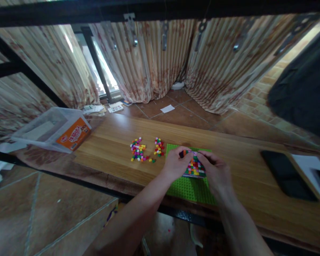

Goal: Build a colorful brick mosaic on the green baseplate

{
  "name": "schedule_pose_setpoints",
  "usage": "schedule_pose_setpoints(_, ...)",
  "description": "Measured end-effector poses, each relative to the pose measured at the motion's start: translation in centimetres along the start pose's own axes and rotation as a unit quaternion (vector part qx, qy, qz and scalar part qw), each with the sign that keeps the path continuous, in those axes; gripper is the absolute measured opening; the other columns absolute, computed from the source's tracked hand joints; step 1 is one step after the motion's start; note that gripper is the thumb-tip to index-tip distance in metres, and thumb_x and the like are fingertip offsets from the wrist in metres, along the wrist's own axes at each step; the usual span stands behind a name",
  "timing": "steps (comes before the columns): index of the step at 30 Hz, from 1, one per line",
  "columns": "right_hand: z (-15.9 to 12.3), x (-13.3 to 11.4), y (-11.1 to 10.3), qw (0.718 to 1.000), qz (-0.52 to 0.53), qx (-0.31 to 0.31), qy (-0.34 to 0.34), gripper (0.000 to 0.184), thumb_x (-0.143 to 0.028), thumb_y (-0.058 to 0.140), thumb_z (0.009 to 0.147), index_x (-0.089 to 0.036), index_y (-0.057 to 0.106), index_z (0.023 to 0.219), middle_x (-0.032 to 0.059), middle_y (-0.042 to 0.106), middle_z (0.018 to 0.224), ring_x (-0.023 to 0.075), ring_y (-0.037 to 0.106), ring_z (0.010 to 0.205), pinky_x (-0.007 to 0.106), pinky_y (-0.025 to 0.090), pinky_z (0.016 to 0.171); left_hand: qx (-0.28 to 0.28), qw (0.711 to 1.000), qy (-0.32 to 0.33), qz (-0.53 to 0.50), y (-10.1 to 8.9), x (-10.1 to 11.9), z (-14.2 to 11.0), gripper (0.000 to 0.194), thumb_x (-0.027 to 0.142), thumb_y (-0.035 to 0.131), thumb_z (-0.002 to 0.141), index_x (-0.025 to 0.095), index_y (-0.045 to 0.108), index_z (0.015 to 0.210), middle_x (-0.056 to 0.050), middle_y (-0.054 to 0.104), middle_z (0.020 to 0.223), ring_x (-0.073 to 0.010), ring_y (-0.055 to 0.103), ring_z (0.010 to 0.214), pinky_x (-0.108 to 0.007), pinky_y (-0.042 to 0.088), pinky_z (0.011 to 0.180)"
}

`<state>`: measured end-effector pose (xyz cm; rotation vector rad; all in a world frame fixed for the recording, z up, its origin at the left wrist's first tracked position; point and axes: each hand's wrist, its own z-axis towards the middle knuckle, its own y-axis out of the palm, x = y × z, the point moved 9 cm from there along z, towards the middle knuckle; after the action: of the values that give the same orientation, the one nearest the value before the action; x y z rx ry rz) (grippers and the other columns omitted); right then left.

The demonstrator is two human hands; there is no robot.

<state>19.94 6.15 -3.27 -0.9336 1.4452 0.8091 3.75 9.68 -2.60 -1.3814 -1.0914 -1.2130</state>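
One left hand [176,162] at 9 o'clock and one right hand [218,170] at 3 o'clock are pinching one panel of coloured cubes [195,168] between them. Both are closing thumb and fingers on its edges, leaving little gap. The panel is sitting over one green studded board [190,190]; whether it is touching the board, I cannot tell. Its patterned face is pointing up toward the viewer, and its pale near edge is facing 6 o'clock. Fingers are covering its sides, so its long axis is staying unclear.

Measured from the panel, two piles of loose cubes are lying on one wooden table [109,145]: the larger pile [138,149] at 9 o'clock, the smaller pile [159,147] nearer, toward 10. Their cubes are looking too small to count. One clear plastic tub [48,133] is standing beyond them at 9 o'clock. One black phone [288,175] is lying at 3 o'clock.
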Motion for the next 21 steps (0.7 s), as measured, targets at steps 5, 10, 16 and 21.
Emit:
schedule_pose_setpoints(5, 0.1, 1.2, 0.5, 0.993, 0.103, -0.024, 0.060, 0.035, -0.037, 0.092, 0.053, -0.020, 0.079, 0.080, 0.0021, 0.076, 0.077, 0.0158, 0.067, 0.063, 0.029, 0.057, 0.059, 0.000, 1.000, 0.001, 0.017, 0.4, -0.4, -0.2, 0.023, 0.033, 0.064, 0.085, 0.017, 0.073, 0.098, -0.002, 0.071, 0.080, -0.0157, 0.061, 0.072, -0.027, 0.050, 0.069)
schedule_pose_setpoints(10, 0.2, 1.6, 0.1, 0.993, 0.095, -0.025, 0.069, 0.033, -0.038, 0.091, 0.059, -0.021, 0.080, 0.085, 0.0023, 0.077, 0.079, 0.0164, 0.069, 0.062, 0.029, 0.059, 0.057, 0.033, 0.992, 0.089, 0.081, -3.0, 2.2, -0.6, 0.032, 0.035, 0.063, 0.089, 0.017, 0.070, 0.114, -0.010, 0.074, 0.114, -0.0220, 0.067, 0.105, -0.035, 0.051, 0.096)
schedule_pose_setpoints(16, 0.3, 0.9, -1.3, 0.998, 0.053, 0.018, 0.020, 0.030, -0.044, 0.084, 0.067, -0.021, 0.081, 0.086, 0.0036, 0.078, 0.086, 0.0177, 0.072, 0.072, 0.027, 0.059, 0.060, 0.108, 0.931, 0.050, 0.345, -13.2, 2.2, 0.1, 0.029, 0.005, 0.054, 0.083, 0.018, 0.076, 0.096, -0.010, 0.075, 0.108, -0.0233, 0.068, 0.105, -0.039, 0.050, 0.101)
schedule_pose_setpoints(21, 0.3, 0.7, -1.4, 0.998, 0.044, 0.030, 0.035, 0.026, -0.043, 0.083, 0.065, -0.022, 0.081, 0.081, 0.0033, 0.078, 0.086, 0.0156, 0.071, 0.073, 0.022, 0.057, 0.060, 0.100, 0.870, 0.019, 0.482, -16.6, 0.8, -0.1, 0.023, 0.009, 0.060, 0.081, 0.019, 0.078, 0.090, -0.011, 0.074, 0.103, -0.0258, 0.067, 0.102, -0.041, 0.050, 0.100)
